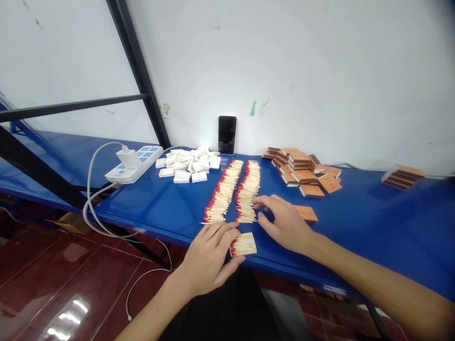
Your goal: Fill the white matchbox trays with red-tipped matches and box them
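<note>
At the table's front edge my left hand [212,258] grips a small white matchbox tray [255,243], thumb on the near side and fingers on the far side. Red-tipped matches [243,245] lie in it. My right hand [284,222] hovers low by the right-hand row of matches [249,189], its fingertips at the row's right edge. Its thumb and index finger are apart, and nothing shows between them. A second row of matches [224,192] runs alongside on the left, red heads to the left. Partly behind my right hand lies one orange matchbox sleeve [306,213].
White trays [188,163] are heaped at the back left, orange matchbox sleeves [302,170] at the back right. A smaller stack of sleeves [403,176] stands far right. A phone [227,135] leans on the wall. A power strip [137,163] with looping cables sits left, near a black frame post [140,71].
</note>
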### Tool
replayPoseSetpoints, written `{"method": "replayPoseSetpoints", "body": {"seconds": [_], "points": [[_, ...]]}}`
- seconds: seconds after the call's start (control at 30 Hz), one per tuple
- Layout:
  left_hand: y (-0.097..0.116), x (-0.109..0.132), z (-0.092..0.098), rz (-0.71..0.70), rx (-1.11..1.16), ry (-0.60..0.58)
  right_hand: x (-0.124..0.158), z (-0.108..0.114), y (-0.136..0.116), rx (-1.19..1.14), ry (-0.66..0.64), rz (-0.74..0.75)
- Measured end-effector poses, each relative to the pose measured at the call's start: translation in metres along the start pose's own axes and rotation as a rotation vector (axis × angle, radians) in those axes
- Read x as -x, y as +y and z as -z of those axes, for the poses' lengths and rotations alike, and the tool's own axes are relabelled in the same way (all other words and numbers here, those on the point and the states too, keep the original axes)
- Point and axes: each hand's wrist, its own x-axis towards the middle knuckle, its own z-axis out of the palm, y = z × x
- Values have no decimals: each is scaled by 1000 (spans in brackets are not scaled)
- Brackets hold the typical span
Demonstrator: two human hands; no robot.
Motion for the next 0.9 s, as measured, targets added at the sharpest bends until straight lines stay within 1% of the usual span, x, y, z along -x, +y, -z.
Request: {"method": "replayPoseSetpoints", "body": {"seconds": [0.07, 0.13, 0.2, 0.27, 0.7, 0.9], "points": [[0, 0, 0, 1, -2, -1, 0, 1, -1, 10, 4, 44], [0, 0, 0, 1, -7, -4, 1, 2, -2, 25, -17, 124], [0, 0, 1, 2, -14, -10, 2, 2, -3, 44, -71, 210], [0, 0, 1, 4, -20, -14, 3, 2, -5, 65, -125, 264], [1, 0, 2, 5, -18, -1, 4, 2, -6, 84, -160, 311], [1, -1, 1, 3, -16, -6, 4, 2, -6, 82, -168, 301]]}}
